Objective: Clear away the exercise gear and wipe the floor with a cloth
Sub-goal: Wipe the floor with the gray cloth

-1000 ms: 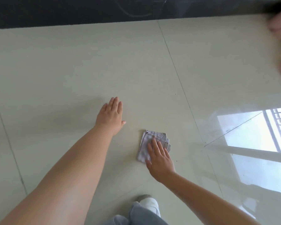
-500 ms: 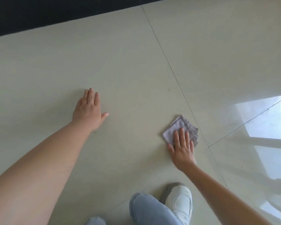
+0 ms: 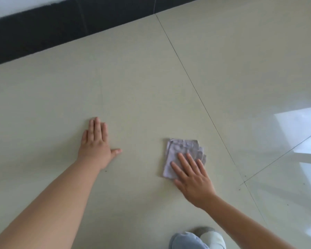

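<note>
Right hand (image 3: 192,178) fingers (image 3: 184,162) straight, slightly spread, flat on near part of cloth (image 3: 182,151): palm pressure holds folded layers together, suits sliding, no pinch needed. Cloth: small grey folded square, lying flat on floor (image 3: 151,87), just left of tile joint (image 3: 201,101).

Left hand (image 3: 95,146) fingers together, thumb out, palm flat on bare tile, well apart from cloth; likely prop for body weight.

Shoe (image 3: 212,238) at bottom edge. Dark baseboard (image 3: 43,35) beyond. No exercise gear visible; judged wiping stage.

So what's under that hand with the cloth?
The right hand presses flat on a folded cloth lying on the floor. The tile beneath the cloth is covered, so any dirt there can't be seen.
</note>
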`<action>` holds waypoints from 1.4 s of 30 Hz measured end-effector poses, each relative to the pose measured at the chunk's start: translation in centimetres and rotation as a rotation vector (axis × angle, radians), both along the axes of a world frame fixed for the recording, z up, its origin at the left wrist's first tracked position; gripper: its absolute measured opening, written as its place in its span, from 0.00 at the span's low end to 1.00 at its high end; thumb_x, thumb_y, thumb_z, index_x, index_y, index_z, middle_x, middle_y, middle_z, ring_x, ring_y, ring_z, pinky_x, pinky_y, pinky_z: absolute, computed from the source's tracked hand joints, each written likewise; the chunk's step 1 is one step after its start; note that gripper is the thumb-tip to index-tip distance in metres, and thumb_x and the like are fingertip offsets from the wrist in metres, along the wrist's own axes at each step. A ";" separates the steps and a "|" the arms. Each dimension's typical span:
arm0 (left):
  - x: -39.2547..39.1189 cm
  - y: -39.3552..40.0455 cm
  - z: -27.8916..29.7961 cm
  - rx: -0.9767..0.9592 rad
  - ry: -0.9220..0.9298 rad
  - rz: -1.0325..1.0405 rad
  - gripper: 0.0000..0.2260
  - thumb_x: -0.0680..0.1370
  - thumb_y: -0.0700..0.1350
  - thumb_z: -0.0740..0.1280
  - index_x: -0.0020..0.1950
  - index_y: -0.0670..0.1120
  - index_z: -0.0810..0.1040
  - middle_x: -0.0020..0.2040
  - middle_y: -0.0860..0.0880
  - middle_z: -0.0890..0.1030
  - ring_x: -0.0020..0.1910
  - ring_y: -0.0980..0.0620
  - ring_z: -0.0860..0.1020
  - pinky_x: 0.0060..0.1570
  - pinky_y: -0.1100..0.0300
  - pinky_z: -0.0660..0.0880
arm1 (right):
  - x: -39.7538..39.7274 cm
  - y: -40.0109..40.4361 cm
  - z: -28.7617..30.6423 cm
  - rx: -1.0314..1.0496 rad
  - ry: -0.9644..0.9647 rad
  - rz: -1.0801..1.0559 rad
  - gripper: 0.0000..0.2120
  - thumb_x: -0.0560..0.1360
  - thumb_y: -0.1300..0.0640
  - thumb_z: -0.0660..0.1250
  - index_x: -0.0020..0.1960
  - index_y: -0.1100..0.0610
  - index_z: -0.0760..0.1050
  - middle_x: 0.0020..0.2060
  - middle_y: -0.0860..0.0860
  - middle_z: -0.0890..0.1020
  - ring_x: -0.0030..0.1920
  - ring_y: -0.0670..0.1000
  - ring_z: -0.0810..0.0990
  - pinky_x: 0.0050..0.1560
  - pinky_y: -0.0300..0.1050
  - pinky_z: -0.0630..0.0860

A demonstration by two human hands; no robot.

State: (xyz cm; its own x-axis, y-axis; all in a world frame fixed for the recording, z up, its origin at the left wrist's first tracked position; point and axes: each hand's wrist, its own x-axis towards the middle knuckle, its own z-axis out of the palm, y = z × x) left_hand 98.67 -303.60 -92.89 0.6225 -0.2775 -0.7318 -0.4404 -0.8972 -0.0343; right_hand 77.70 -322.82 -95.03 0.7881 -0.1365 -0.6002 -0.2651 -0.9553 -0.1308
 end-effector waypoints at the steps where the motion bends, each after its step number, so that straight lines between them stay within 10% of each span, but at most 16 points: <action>1: -0.1 0.2 -0.1 -0.014 -0.012 -0.010 0.41 0.78 0.61 0.54 0.76 0.37 0.36 0.76 0.38 0.34 0.76 0.42 0.36 0.75 0.52 0.41 | -0.7 -2.3 0.1 -0.038 -0.004 -0.066 0.29 0.78 0.40 0.31 0.75 0.47 0.52 0.77 0.50 0.49 0.76 0.50 0.38 0.68 0.54 0.54; 5: -0.1 0.8 -1.1 -0.096 -0.053 0.003 0.42 0.77 0.60 0.57 0.76 0.36 0.38 0.76 0.37 0.36 0.76 0.41 0.38 0.75 0.51 0.41 | 7.7 -9.9 0.5 -0.138 -0.095 -0.447 0.35 0.76 0.36 0.34 0.76 0.54 0.49 0.76 0.58 0.48 0.76 0.60 0.47 0.73 0.62 0.50; 10: -0.1 1.9 -3.4 -0.261 -0.217 -0.027 0.49 0.46 0.53 0.83 0.58 0.26 0.74 0.57 0.25 0.76 0.55 0.27 0.77 0.56 0.41 0.73 | 24.1 -7.9 -0.8 -0.112 -0.090 -0.296 0.24 0.82 0.48 0.42 0.76 0.48 0.43 0.76 0.52 0.39 0.76 0.57 0.37 0.74 0.57 0.39; 16: 0.1 1.5 -1.7 -0.263 -0.137 0.014 0.49 0.59 0.54 0.79 0.70 0.30 0.64 0.70 0.29 0.63 0.70 0.31 0.64 0.67 0.48 0.53 | 11.3 1.2 -0.6 0.040 -0.118 0.172 0.31 0.77 0.42 0.29 0.74 0.48 0.55 0.74 0.55 0.63 0.75 0.57 0.52 0.74 0.52 0.43; 20: 0.1 2.1 -2.8 -0.313 -0.187 -0.037 0.47 0.45 0.53 0.83 0.55 0.27 0.77 0.57 0.26 0.77 0.54 0.28 0.77 0.58 0.46 0.61 | 7.1 -8.4 0.1 -0.089 -0.040 -0.094 0.37 0.72 0.34 0.24 0.75 0.51 0.41 0.76 0.51 0.41 0.76 0.52 0.36 0.74 0.49 0.38; 25: -0.5 2.4 -4.1 -0.337 -0.237 -0.028 0.50 0.45 0.53 0.83 0.60 0.29 0.72 0.57 0.26 0.77 0.54 0.27 0.78 0.59 0.44 0.67 | 25.6 -13.5 -0.6 -0.212 -0.155 -0.536 0.25 0.81 0.47 0.43 0.76 0.52 0.45 0.77 0.54 0.43 0.76 0.58 0.40 0.74 0.62 0.41; 32: -0.3 2.5 -4.0 -0.286 -0.229 -0.032 0.53 0.43 0.56 0.82 0.60 0.35 0.65 0.57 0.29 0.78 0.54 0.31 0.79 0.56 0.49 0.61 | 32.9 1.6 -0.3 0.013 -0.161 0.161 0.23 0.82 0.48 0.42 0.76 0.46 0.44 0.77 0.50 0.42 0.76 0.56 0.39 0.74 0.56 0.40; 35: -0.1 2.0 -3.3 -0.249 -0.241 -0.044 0.52 0.50 0.57 0.81 0.65 0.34 0.63 0.63 0.28 0.73 0.61 0.31 0.75 0.61 0.48 0.59 | 24.5 1.7 -0.5 0.024 -0.220 0.309 0.23 0.80 0.49 0.48 0.74 0.49 0.57 0.76 0.52 0.55 0.76 0.57 0.52 0.74 0.56 0.52; 38: 0.2 1.4 -1.7 -0.125 -0.117 0.000 0.44 0.75 0.61 0.62 0.77 0.38 0.43 0.77 0.36 0.41 0.77 0.41 0.43 0.75 0.52 0.44 | 13.7 0.6 0.1 0.056 -0.386 0.281 0.20 0.72 0.53 0.55 0.57 0.51 0.80 0.59 0.50 0.81 0.60 0.55 0.79 0.57 0.49 0.76; 42: 0.2 0.6 -0.6 0.002 -0.041 -0.009 0.39 0.79 0.61 0.54 0.76 0.40 0.37 0.76 0.41 0.34 0.76 0.45 0.36 0.76 0.54 0.42 | 2.8 1.9 0.5 0.139 -0.379 0.126 0.14 0.64 0.61 0.67 0.47 0.53 0.84 0.49 0.47 0.86 0.51 0.49 0.77 0.51 0.40 0.70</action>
State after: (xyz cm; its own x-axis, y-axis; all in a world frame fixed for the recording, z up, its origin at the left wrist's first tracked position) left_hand 98.90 -303.01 -93.48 0.6492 -0.2816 -0.7066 -0.4464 -0.8932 -0.0542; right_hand 80.50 -320.94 -94.49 0.9620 0.0366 -0.2706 -0.0559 -0.9436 -0.3264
